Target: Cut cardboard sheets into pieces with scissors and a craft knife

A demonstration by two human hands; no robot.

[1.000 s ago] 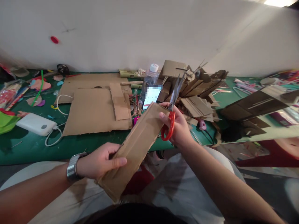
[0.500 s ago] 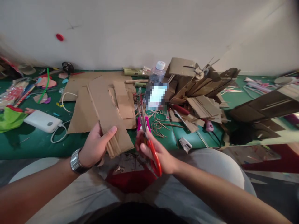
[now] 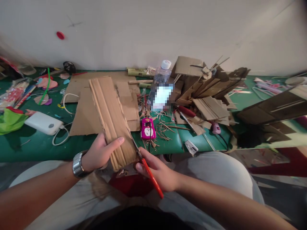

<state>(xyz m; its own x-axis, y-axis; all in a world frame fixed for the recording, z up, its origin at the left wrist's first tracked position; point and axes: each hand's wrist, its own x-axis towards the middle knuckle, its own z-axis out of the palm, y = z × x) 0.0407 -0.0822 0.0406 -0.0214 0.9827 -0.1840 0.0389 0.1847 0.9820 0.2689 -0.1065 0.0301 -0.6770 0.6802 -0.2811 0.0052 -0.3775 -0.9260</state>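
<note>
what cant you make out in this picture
Head view, bright screen: its readout, blurred by pixelation.
Head view, clear bottle: lower part, hidden behind the screen.
Head view, left hand: most fingers, hidden behind the cardboard strip.
Head view, long cardboard piece at right: one end, cut off by the frame edge.

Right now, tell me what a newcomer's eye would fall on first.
Probably the red-handled metal scissors in the right hand, their blades at the edge of the creased brown cardboard strip that the left hand grips. Next, the magenta box with white print on the green tabletop, then the bright, pixelated screen farther back.
</note>
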